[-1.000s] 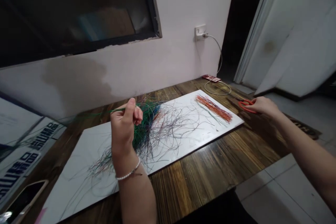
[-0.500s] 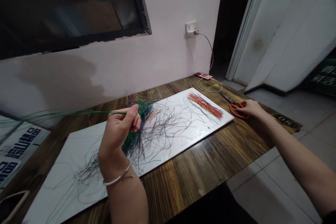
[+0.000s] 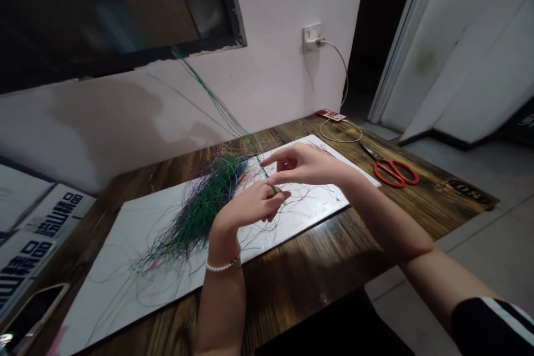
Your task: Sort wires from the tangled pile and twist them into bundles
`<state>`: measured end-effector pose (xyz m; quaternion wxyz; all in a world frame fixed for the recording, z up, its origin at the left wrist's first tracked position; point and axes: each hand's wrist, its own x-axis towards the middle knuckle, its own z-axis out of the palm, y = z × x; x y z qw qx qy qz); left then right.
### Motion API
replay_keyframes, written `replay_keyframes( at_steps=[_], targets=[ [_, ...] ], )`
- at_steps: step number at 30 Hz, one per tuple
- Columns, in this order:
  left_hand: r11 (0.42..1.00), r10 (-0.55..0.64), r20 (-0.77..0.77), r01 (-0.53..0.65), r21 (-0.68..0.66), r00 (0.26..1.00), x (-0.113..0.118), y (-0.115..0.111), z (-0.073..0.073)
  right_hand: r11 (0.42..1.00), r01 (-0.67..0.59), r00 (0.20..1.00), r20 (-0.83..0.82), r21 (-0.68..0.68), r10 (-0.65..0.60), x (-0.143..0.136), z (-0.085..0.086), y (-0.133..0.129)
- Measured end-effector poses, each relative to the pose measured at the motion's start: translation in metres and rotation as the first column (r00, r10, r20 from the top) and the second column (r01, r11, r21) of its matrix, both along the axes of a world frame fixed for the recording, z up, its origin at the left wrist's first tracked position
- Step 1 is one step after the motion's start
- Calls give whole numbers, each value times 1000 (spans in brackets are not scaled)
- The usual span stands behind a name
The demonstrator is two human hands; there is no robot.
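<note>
Right hand point(image 3: 302, 166) has left the scissors point(image 3: 394, 172), now on the table point(image 3: 317, 256) off the white board's point(image 3: 142, 222) right corner, and joined the left point(image 3: 261, 200). Left pinches green strands point(image 3: 217, 103), swung up over the table's far edge, tips blurred; right's pinch unclear, hand hiding most orange strands point(image 3: 320, 148).

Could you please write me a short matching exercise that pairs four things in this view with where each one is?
1. Scissors
2. Bead bracelet
3. Big green tangle
4. Socket

A. Around the left wrist
B. On the wall, with a cable plugged in
C. On the bare wood of the table
D. On the white board

Pairs: 1-C, 2-A, 3-D, 4-B
</note>
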<state>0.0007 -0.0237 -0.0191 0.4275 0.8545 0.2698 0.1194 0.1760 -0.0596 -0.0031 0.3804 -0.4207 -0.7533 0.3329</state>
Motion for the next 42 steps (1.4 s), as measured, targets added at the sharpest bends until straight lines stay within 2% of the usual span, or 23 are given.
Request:
replay_keyframes(
  at_steps=[3,10,14,17,20,22,24,26,28,32,34,37,38,40,42],
  targets=[
    [999,24,-39,-25,-22,999,-1,1,-3,998,3,1000,-20,70,-2,-19,0,10],
    [1000,27,-149,-25,13,988,-12,14,-8,987,112,993,-37,113,-109,-26,-1,19],
    [999,5,-111,-11,-52,994,-20,20,-6,958,250,968,-72,139,-242,-31,-1,21],
    [986,161,-8,-161,31,987,-32,23,-1,949,288,957,-71,127,-281,-36,-4,22],
    [908,386,235,-413,78,892,-42,24,5,975,206,978,-40,83,-203,-41,-11,25],
    [866,454,377,-500,29,807,-45,23,7,991,134,991,-30,27,-134,-45,-18,28],
    [858,458,443,-514,9,771,-42,22,7,998,62,997,-48,-28,-63,-48,-23,32],
    [857,437,460,-513,47,773,-37,20,6,999,5,999,-50,-41,-7,-52,-26,35],
    [843,432,486,-531,80,759,-31,20,4,1000,-13,1000,-19,8,14,-54,-28,38],
    [817,451,567,-575,50,690,-22,22,-2,985,34,999,34,170,-40,-57,-28,42],
    [791,452,614,-609,60,647,-21,24,-3,987,5,1000,-21,163,-2,-57,-29,46],
    [716,458,716,-696,54,527,-24,26,-3,996,-72,973,-217,47,81,-54,-34,57],
    [687,464,744,-726,41,481,-27,27,-3,998,-58,963,-264,1,56,-52,-37,62],
    [625,482,779,-780,13,400,-36,29,0,993,82,971,-217,-89,-100,-48,-47,75],
    [564,504,792,-826,-1,343,-48,31,2,957,237,971,25,-164,-236,-44,-60,87]
  ],
)
